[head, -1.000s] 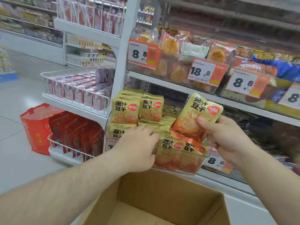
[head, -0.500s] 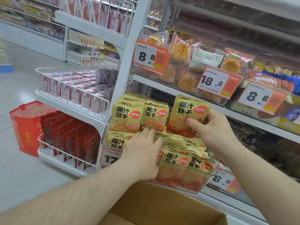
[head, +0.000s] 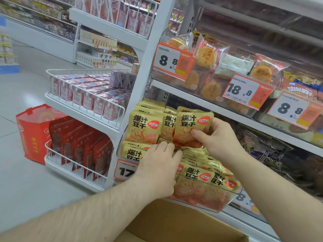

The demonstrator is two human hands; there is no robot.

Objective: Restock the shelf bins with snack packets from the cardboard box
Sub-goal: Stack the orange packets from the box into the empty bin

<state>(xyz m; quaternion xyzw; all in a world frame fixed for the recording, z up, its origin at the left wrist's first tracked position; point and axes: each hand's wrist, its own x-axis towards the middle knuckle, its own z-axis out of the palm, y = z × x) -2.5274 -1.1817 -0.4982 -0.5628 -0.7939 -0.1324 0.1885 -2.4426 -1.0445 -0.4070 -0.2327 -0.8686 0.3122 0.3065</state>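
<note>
A clear plastic shelf bin (head: pixel 229 201) holds rows of yellow snack packets with orange print. My right hand (head: pixel 218 137) pinches one yellow packet (head: pixel 190 123) upright at the back row of the bin, beside two other standing packets (head: pixel 143 126). My left hand (head: pixel 159 170) presses with straight fingers on the packets in the middle of the bin, its fingertips just under the held packet. The cardboard box (head: pixel 174 222) stands open right below the bin, at the bottom of the view; the part of its inside that shows is bare.
A shelf above carries wrapped pastries (head: pixel 206 55) behind price tags (head: pixel 248 89). Dark snack bags (head: pixel 262 151) lie to the right of the bin. White wire racks (head: pixel 83 95) with pink and red packs stand left, and a red bag (head: pixel 33 131) sits on the floor.
My right hand has carried the yellow packet left and back, from in front of the bin to the back row. My left hand stayed pressing on the packets.
</note>
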